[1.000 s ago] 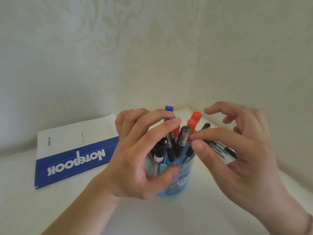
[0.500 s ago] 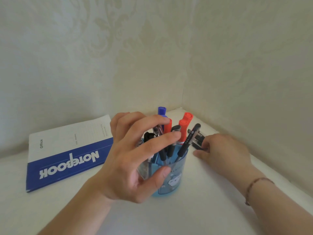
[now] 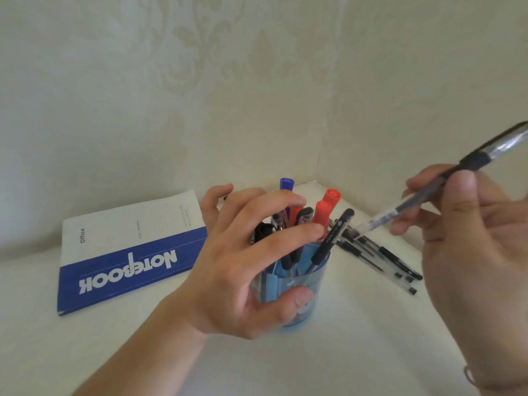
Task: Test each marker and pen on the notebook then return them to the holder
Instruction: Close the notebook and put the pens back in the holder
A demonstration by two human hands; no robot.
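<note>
A translucent blue holder (image 3: 310,290) stands on the white surface, filled with several pens and markers, among them two red markers (image 3: 324,210) and a blue one (image 3: 286,184). My left hand (image 3: 243,267) wraps the holder from the left, thumb on its front. My right hand (image 3: 480,238) is raised at the right, pinching a clear pen with a black grip (image 3: 428,192) that slants up to the right. A closed blue-and-white notebook (image 3: 128,250) lies flat to the left.
Several loose black pens (image 3: 380,255) lie on the surface behind and right of the holder, near the corner where two patterned walls (image 3: 323,110) meet. A bracelet (image 3: 471,378) is on my right wrist.
My right hand went down to the loose pens by the corner, took one and lifted it up to the right. My left hand has stayed on the holder.
</note>
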